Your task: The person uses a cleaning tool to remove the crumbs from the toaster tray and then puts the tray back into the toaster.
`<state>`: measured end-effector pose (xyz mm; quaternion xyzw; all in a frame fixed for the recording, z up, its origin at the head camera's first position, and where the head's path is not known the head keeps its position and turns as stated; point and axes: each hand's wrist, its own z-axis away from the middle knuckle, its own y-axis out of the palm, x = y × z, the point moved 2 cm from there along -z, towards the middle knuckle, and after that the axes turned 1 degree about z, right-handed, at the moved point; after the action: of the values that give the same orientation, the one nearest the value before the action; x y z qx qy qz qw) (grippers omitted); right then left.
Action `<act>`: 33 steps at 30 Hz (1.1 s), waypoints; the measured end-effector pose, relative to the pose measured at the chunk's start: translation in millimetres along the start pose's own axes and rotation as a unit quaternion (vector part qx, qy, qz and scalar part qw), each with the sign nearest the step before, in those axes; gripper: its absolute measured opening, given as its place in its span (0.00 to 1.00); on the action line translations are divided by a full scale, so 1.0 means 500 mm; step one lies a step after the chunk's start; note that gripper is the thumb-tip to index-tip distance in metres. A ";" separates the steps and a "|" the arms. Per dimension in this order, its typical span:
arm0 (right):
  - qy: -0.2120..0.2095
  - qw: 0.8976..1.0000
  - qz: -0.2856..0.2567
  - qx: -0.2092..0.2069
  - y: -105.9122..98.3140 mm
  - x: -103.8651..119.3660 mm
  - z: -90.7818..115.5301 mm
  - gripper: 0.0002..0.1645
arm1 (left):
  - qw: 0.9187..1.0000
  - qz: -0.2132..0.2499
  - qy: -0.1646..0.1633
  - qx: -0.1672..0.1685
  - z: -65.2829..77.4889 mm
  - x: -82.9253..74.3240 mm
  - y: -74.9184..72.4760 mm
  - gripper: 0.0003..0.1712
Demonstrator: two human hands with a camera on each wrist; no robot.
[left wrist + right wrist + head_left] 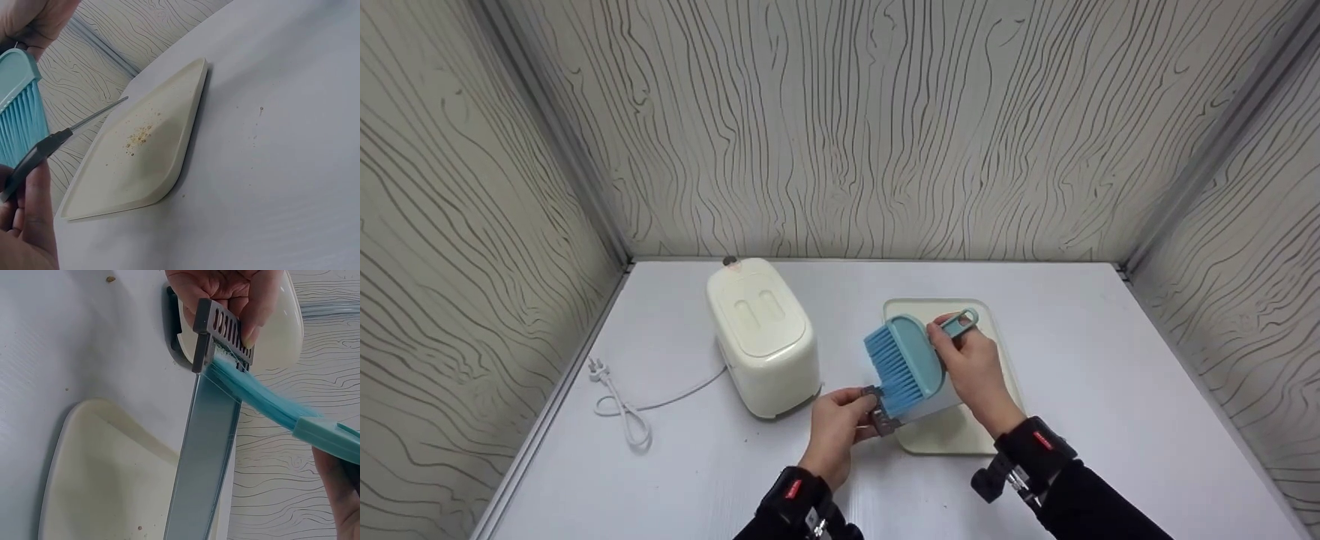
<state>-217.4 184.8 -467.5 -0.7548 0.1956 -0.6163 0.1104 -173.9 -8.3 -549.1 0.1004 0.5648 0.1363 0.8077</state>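
Observation:
My left hand (834, 429) pinches the grey slotted end of a crumb tray (205, 450), whose flat metal plate reaches out to the right. In my right hand (979, 373) is the handle of a light-blue hand brush (919, 354). The brush's blue bristles (253, 394) lie against the plate beside the slotted grip, bending there in the right wrist view. Below both is a cream tray (941, 307), with brown crumbs (138, 136) scattered on it. The brush and right hand hide part of the plate in the head view.
A cream toaster (765, 337) with a closed lid stands left of my hands. Its white cord (682, 395) runs left to a plug (598, 369). Small crumbs dot the white table (720, 487). Patterned walls (840, 135) enclose the back and sides.

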 end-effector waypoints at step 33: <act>-0.056 0.989 0.121 -0.060 -0.095 -0.097 -0.027 0.14 | 1.000 -0.013 0.014 0.005 -0.008 0.001 -0.007 0.12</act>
<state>-231.0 249.6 -488.1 -0.7642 0.3159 -0.5421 0.1493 -177.0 -11.4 -552.2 0.0949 0.5782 0.1246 0.8007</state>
